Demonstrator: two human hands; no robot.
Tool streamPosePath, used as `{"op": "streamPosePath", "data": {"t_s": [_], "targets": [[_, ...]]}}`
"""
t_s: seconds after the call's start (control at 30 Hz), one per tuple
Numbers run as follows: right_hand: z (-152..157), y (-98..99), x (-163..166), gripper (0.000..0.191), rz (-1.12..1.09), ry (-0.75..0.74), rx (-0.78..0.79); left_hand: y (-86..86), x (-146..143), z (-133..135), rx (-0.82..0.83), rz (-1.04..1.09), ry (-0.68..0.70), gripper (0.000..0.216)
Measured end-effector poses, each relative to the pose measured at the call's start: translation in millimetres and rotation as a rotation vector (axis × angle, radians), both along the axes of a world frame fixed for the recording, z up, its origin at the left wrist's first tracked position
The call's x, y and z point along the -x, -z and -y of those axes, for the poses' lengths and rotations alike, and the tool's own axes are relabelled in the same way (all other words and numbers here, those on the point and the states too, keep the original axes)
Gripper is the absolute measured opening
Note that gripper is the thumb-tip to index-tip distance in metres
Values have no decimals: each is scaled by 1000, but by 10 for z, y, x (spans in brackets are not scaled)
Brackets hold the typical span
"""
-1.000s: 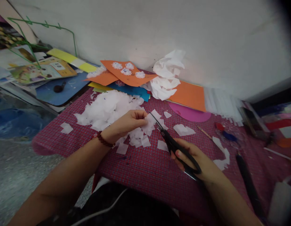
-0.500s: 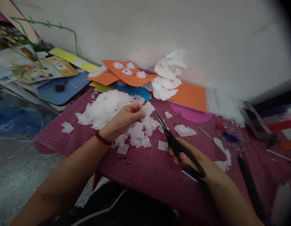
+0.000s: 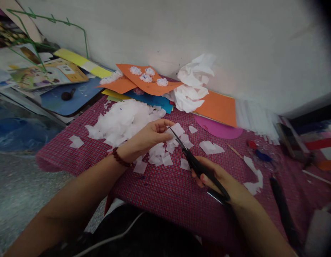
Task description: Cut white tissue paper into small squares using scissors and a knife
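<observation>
My left hand (image 3: pixel 156 134) is pinched closed at the edge of a white piece of paper (image 3: pixel 177 129), above the table. In my right hand (image 3: pixel 212 175) is a pair of black-handled scissors (image 3: pixel 191 156), the fingers wrapped round the handles. The blades point up and left, their tips close to my left fingertips, and look nearly together. Beneath my left hand lie loose white paper squares (image 3: pixel 155 157). A large heap of cut white paper (image 3: pixel 122 119) sits just behind and left of it.
Orange sheets (image 3: pixel 165 87) with white paper tufts lie against the wall beside crumpled white paper (image 3: pixel 191 98). A pink sheet (image 3: pixel 221 127), a pencil (image 3: pixel 234 150) and a torn paper strip (image 3: pixel 253 175) are to the right. A blue stool-like surface (image 3: pixel 82 94) adjoins the table's left side.
My left hand has shifted slightly right. The scissors have moved left toward it, and their blades have closed up, with the tips now at the paper beside my fingertips.
</observation>
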State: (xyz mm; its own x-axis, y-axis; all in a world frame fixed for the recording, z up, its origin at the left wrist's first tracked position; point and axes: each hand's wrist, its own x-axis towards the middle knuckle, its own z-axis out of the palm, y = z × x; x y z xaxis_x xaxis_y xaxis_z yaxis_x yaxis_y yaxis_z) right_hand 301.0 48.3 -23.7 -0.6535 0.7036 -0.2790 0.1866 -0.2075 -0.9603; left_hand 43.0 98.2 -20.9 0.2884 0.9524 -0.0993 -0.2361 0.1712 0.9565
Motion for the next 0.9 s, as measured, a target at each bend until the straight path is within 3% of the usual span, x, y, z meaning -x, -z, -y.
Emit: {"op": "streamPosePath", "data": {"t_s": [0.2,0.3,0.43,0.53,0.63,0.7,0.9], "targets": [[15,33,23,54,51,87,41,15,-20,5,-2,-22,-5,33],[12,-15,48,51,71,46,24,5,-18,9,-10,-24,-7,34],[0,-41,20,62,18,-9,-52,-2,11,-4,-70,-147,-30,36],[0,3,-70,66,-7,-13,-54,6,50,-30,-234,-417,-149,36],[11,19,-154,62,-84,-7,2,22,78,-45,-571,-788,-381,34],[19,-38,-179,62,-156,59,35,36,79,-32,-753,-952,-455,30],[-33,-339,-269,68,-273,313,-10,79,-38,86,-846,-1014,-296,9]]}}
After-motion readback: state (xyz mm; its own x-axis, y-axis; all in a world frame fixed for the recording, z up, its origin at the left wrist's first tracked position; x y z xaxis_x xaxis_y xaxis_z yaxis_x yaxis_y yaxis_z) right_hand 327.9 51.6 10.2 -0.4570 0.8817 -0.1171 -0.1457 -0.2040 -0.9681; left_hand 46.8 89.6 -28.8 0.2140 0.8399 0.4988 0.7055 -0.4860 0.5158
